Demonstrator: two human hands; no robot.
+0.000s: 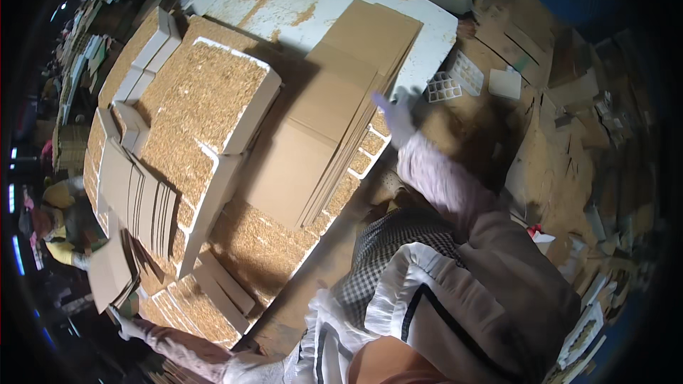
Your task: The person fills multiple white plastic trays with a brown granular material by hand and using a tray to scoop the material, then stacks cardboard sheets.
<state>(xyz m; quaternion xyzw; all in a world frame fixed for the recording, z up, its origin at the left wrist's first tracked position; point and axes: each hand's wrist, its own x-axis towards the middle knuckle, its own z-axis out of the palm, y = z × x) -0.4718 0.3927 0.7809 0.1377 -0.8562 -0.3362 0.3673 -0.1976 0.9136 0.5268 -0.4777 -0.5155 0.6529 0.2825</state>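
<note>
My right hand (pixel 400 119), in a pale purple glove and blurred, is beside the right edge of a stack of flat brown cardboard sheets (pixel 320 114). A finger stretches out toward the stack, and nothing shows in its grasp. Far off at the lower left, my left hand (pixel 125 324), in a light glove, is at the lower edge of a few tilted cardboard pieces (pixel 110 274). Its fingers are too small and blurred to tell whether they grip them. Between the hands stands a raised block of white-edged trays (pixel 206 92) topped with tan, grain-like crumbs.
Folded cardboard strips (pixel 135 192) lean on the block's left side. Behind it lies a white board (pixel 270 0) with tan smears. A person with a yellow sleeve (pixel 62 250) is at the far left. Cardboard scraps and a small compartment tray (pixel 444 87) lie on the floor at right.
</note>
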